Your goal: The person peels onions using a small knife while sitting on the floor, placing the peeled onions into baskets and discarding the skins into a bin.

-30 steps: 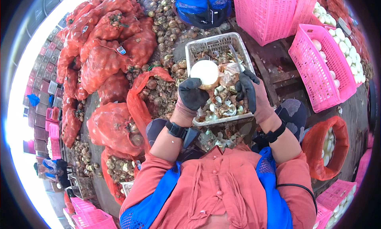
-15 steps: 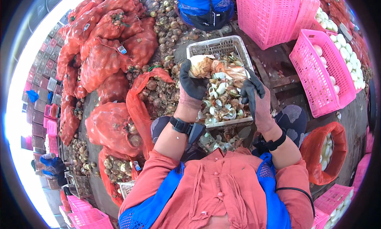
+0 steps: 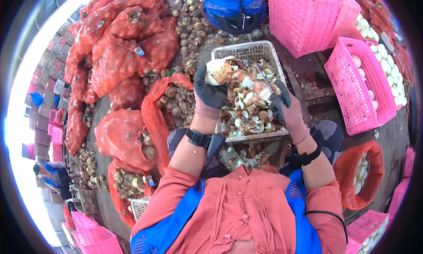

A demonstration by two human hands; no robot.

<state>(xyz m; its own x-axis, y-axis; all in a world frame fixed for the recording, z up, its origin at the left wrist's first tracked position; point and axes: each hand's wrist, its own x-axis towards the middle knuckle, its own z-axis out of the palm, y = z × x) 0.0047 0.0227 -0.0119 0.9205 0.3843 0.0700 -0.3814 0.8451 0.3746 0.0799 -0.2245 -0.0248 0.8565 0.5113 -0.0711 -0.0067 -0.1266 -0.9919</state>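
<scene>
My left hand (image 3: pixel 209 90), in a dark-palmed work glove, is closed around an onion (image 3: pixel 215 72). White flesh shows on the onion's left side, and brown skin clings to its right. My gloved right hand (image 3: pixel 284 105) grips a small knife, its thin blade (image 3: pixel 263 77) angled up and left, apart from the onion. Both hands are over a whitish plastic crate (image 3: pixel 252 138) holding onion skins and white scraps (image 3: pixel 244 117). A blurred piece of skin (image 3: pixel 265 93) is just left of my right hand. The knife's handle is mostly hidden by my fingers.
Red mesh sacks of onions (image 3: pixel 116 62) are piled at left, with loose onions (image 3: pixel 189 31) beside them. Pink crates (image 3: pixel 304 23) stand at far right, one (image 3: pixel 352 97) with peeled onions. An open red sack (image 3: pixel 372 174) is near my right knee. A blue-clothed person (image 3: pixel 235 9) is ahead.
The loose papery skin that stretched from the onion to my right hand has come away, baring white flesh. My right hand has moved slightly down, and the knife blade now shows.
</scene>
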